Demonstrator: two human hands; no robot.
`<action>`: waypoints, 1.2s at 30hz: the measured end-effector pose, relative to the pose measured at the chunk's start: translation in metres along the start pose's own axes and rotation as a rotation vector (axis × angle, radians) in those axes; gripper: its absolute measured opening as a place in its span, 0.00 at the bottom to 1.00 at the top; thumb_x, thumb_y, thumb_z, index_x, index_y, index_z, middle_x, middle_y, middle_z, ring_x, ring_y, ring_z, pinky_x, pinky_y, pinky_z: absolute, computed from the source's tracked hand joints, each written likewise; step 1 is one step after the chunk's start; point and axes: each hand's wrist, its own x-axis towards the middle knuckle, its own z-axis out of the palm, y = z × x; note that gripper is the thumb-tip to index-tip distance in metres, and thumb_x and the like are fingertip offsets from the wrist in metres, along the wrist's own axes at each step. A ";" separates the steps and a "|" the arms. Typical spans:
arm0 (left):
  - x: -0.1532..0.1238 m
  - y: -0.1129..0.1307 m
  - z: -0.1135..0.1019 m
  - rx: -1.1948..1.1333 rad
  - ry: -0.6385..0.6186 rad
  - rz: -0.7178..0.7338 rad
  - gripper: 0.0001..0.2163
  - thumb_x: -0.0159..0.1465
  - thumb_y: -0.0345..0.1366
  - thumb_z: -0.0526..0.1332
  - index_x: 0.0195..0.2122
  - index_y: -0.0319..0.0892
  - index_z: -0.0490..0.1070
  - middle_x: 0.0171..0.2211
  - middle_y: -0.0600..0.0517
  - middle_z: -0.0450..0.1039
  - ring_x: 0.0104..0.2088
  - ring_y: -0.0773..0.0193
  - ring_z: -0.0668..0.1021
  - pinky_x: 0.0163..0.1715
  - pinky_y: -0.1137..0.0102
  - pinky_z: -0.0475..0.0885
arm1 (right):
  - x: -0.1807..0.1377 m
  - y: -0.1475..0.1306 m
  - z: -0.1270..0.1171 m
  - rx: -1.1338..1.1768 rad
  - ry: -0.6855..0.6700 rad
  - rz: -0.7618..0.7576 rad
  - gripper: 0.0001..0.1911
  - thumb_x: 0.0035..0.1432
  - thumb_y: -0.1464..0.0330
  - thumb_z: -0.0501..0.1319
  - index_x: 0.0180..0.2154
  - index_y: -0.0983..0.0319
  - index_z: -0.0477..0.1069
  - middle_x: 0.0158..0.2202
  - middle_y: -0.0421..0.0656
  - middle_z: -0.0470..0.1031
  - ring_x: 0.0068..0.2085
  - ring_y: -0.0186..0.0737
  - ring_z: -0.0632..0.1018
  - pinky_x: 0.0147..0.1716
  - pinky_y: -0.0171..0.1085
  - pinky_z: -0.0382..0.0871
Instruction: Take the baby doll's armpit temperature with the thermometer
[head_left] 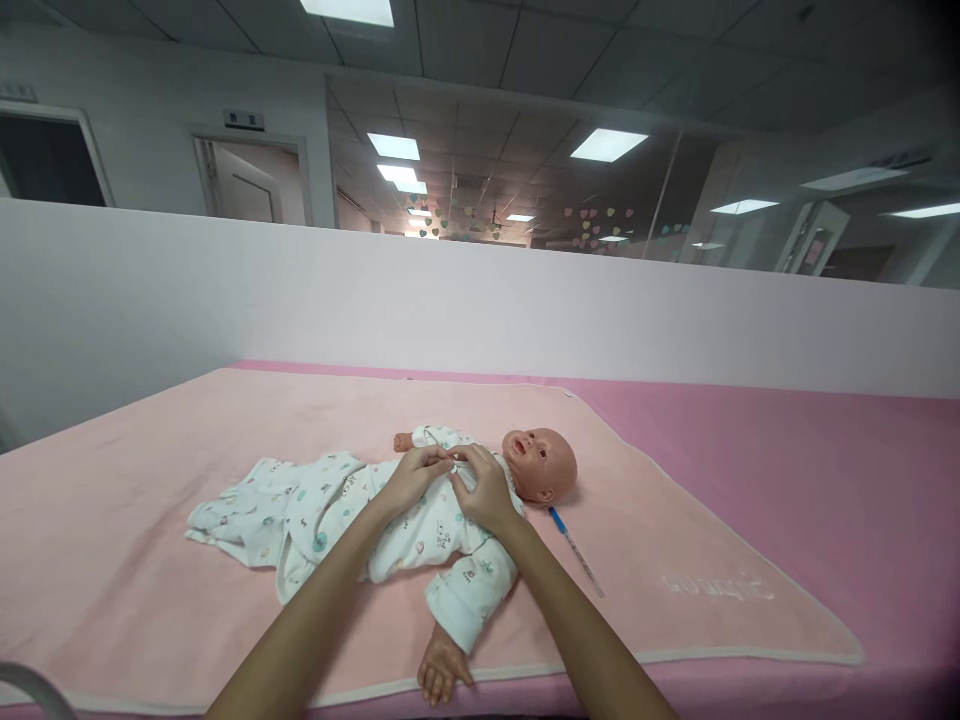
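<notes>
Counter (825,470), pink cover, one. It carries everything and a white partition (300,300) backs it, beyond the doll.

Blanket (150,480), pale pink, one, spread flat under the doll and reaching well past it on all sides.

Baby doll (544,462), one, on its back in the middle of the blanket, head toward the right. Two bare doll hands show: one (442,668) at the near blanket edge, one (405,441) on the doll's far side. Judged light, with a hard moulded head and limbs that would flop. Best held under the trunk and behind the head, not by an arm.

Romper (330,500), white with small prints, one, on the doll. The leg end trails left of the doll's trunk and lies flat and rumpled. Cannot tell whether the doll's legs are inside it. Thin soft knit, probably stretchy, not slippery. It bunches easily, so a fingertip pinch close to the front edge should hold better than a broad grab.

Hands, two, both the person's own. Left hand (412,480) and right hand (487,490) meet on the doll's chest just below its chin, fingertips pinched on the romper front. What lies between the fingertips is too small to make out.

Slim stick (576,550) with a blue end, one, on the blanket just beside the doll's head, nearer the person. It looks like a thermometer or a pen. Untouched.
</notes>
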 end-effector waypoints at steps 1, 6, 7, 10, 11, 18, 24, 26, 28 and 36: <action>0.000 0.000 0.000 -0.002 0.000 -0.002 0.08 0.55 0.37 0.58 0.30 0.37 0.70 0.27 0.53 0.70 0.31 0.65 0.71 0.33 0.72 0.64 | 0.000 0.000 0.000 -0.002 0.000 0.002 0.15 0.46 0.76 0.55 0.38 0.59 0.66 0.35 0.41 0.71 0.38 0.41 0.70 0.39 0.39 0.63; 0.001 -0.004 0.001 0.019 0.022 0.005 0.08 0.56 0.37 0.57 0.29 0.37 0.69 0.25 0.53 0.69 0.30 0.65 0.71 0.32 0.72 0.64 | -0.001 0.001 0.001 -0.002 0.006 0.007 0.13 0.49 0.74 0.55 0.39 0.59 0.67 0.35 0.42 0.72 0.39 0.41 0.71 0.39 0.39 0.64; 0.001 -0.005 0.001 0.034 0.032 0.015 0.08 0.56 0.37 0.57 0.28 0.38 0.69 0.24 0.54 0.69 0.30 0.65 0.71 0.31 0.72 0.64 | -0.001 0.001 0.001 -0.001 0.009 0.010 0.12 0.49 0.73 0.55 0.39 0.59 0.67 0.35 0.42 0.72 0.39 0.40 0.71 0.39 0.39 0.64; 0.001 -0.005 0.001 0.071 0.052 0.054 0.08 0.56 0.38 0.57 0.25 0.38 0.68 0.23 0.54 0.68 0.29 0.64 0.71 0.31 0.72 0.64 | 0.000 0.003 0.002 0.008 0.019 0.026 0.11 0.50 0.72 0.55 0.38 0.58 0.68 0.34 0.41 0.72 0.37 0.39 0.72 0.38 0.38 0.64; 0.000 -0.005 0.001 0.075 0.053 0.063 0.09 0.56 0.38 0.57 0.25 0.38 0.68 0.23 0.54 0.69 0.29 0.64 0.71 0.31 0.72 0.64 | 0.000 0.003 0.002 0.012 0.024 0.032 0.11 0.50 0.73 0.54 0.37 0.59 0.68 0.34 0.41 0.73 0.37 0.39 0.72 0.38 0.37 0.64; 0.001 -0.006 0.001 0.021 0.037 0.059 0.08 0.53 0.33 0.59 0.32 0.37 0.73 0.28 0.51 0.74 0.32 0.62 0.74 0.34 0.70 0.67 | 0.000 0.006 0.003 0.027 0.046 0.032 0.14 0.46 0.75 0.54 0.37 0.59 0.68 0.32 0.41 0.72 0.35 0.39 0.72 0.36 0.37 0.64; 0.000 -0.009 0.001 0.094 0.119 0.065 0.08 0.52 0.32 0.59 0.33 0.37 0.73 0.30 0.49 0.75 0.34 0.60 0.76 0.36 0.68 0.69 | -0.002 0.008 0.004 0.010 0.070 0.056 0.19 0.46 0.74 0.54 0.43 0.59 0.64 0.31 0.41 0.70 0.35 0.39 0.71 0.37 0.38 0.64; 0.000 -0.010 0.000 0.116 0.199 0.064 0.07 0.52 0.32 0.59 0.31 0.37 0.73 0.28 0.49 0.75 0.32 0.61 0.76 0.35 0.68 0.70 | -0.003 0.007 0.004 -0.008 0.077 0.043 0.20 0.45 0.75 0.54 0.43 0.59 0.64 0.30 0.40 0.70 0.34 0.39 0.71 0.37 0.38 0.65; 0.001 -0.011 -0.001 0.090 0.244 0.060 0.07 0.51 0.33 0.60 0.31 0.37 0.73 0.26 0.49 0.74 0.31 0.61 0.76 0.34 0.68 0.70 | -0.003 0.005 0.004 -0.028 0.079 0.027 0.20 0.45 0.75 0.53 0.43 0.59 0.64 0.30 0.40 0.70 0.34 0.39 0.71 0.36 0.38 0.65; -0.001 -0.010 0.000 0.107 0.140 0.114 0.10 0.52 0.29 0.56 0.34 0.38 0.73 0.29 0.49 0.75 0.33 0.62 0.76 0.36 0.69 0.69 | -0.004 0.006 0.005 -0.086 0.085 -0.008 0.20 0.45 0.76 0.53 0.42 0.59 0.65 0.30 0.41 0.70 0.33 0.40 0.70 0.36 0.39 0.63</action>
